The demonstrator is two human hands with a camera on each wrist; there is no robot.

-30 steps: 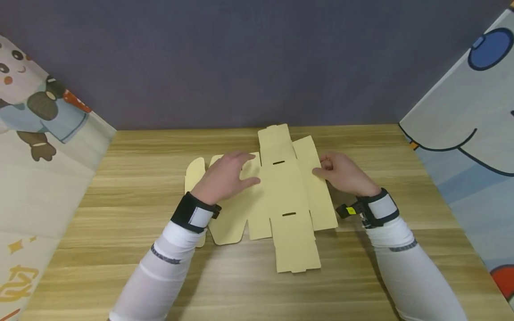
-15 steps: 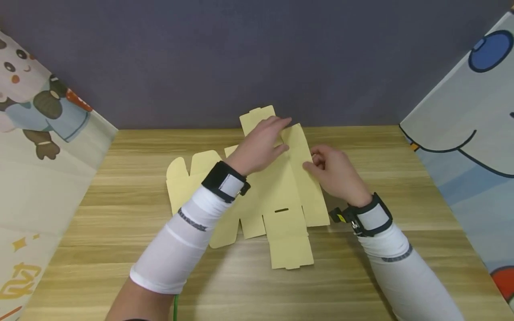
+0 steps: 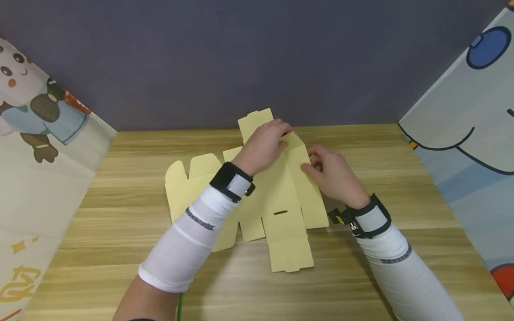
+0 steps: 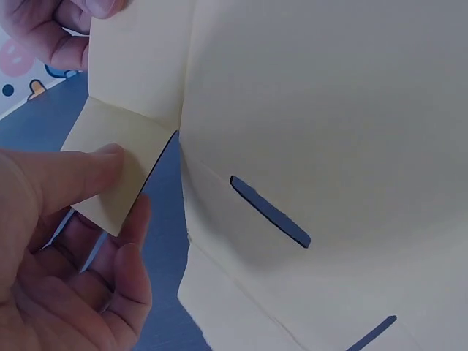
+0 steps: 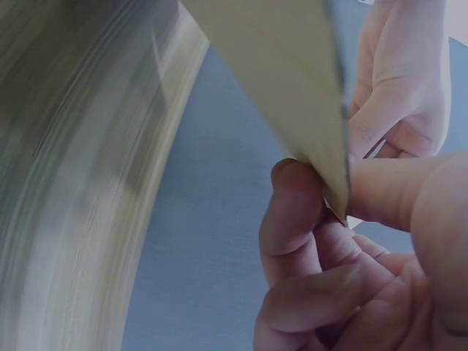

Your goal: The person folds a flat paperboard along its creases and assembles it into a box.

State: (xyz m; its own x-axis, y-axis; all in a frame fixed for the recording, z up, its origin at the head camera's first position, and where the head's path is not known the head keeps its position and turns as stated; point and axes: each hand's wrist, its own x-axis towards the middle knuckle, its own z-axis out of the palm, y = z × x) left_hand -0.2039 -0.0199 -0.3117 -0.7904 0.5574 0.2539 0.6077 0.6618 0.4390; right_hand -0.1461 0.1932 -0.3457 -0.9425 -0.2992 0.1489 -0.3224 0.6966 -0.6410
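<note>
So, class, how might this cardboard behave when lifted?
The cardboard probably feels light, since it looks thin. It likely bends at creases, as the flap in the left hand does. Its wide panels look flat, so may stay fairly stiff.

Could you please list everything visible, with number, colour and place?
Cut cardboard sheet: 1, pale yellow, on the tabletop
Tabletop: 1, light brown, under the sheet
Back panel: 1, dark grey, beyond the tabletop
Cartoon panels: 2, mostly pale, both sides
Cord: 1, green, bottom of head view
Wrist straps: 2, black and white, one per wrist
Small devices: 2, black, one per strap
Sleeves: 2, white, below the straps
Left hand: 1, bare, pinching an end flap
Right hand: 1, bare, pinching the sheet's right edge
</note>
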